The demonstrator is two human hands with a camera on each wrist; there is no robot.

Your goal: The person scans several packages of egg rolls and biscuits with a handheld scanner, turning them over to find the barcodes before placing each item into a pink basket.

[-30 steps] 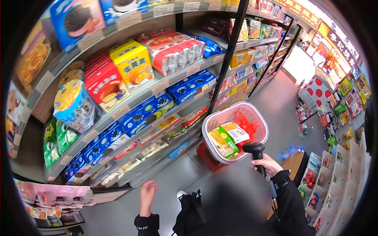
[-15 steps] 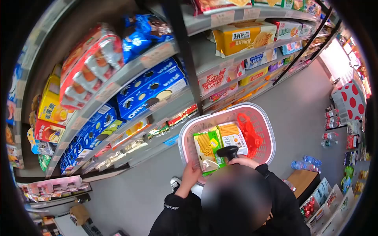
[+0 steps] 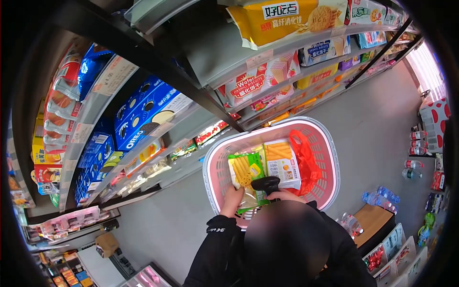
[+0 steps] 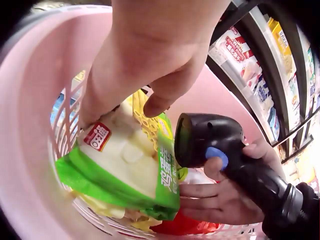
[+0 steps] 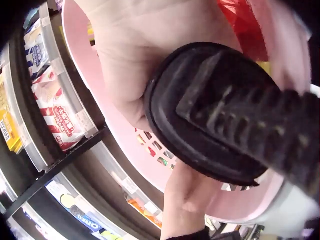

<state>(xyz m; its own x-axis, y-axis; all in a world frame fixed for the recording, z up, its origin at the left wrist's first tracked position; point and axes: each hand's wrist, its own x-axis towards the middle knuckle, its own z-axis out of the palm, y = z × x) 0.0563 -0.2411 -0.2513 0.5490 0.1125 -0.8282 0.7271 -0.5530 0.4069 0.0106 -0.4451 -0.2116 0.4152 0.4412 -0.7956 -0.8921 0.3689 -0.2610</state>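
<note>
In the head view, my left hand [image 3: 232, 198] holds the edge of a green and white snack bag [image 3: 245, 167] inside a pink basket [image 3: 214, 179]. The left wrist view shows the bag's printed front tilted up, the fingers going behind its far edge. My right hand [image 4: 227, 200] grips a black handheld barcode scanner [image 4: 212, 142], one finger at its blue trigger. The scanner's window is close beside the bag. A white snack pack with yellow sticks [image 3: 281, 162] lies alongside. At the basket's right side is a red plastic bag [image 3: 306, 162].
Shelves with blue Oreo boxes [image 3: 146, 112] and wafer packs [image 3: 260, 79] curve along the left and far side. Water bottles [image 3: 380, 198] stand by a wooden box [image 3: 375, 222] at right. Grey floor [image 3: 158, 234] shows on both sides of the basket.
My left hand has come from beside the body into the basket and taken hold of the green snack bag. The scanner has moved from the basket's right rim to over the snacks.
</note>
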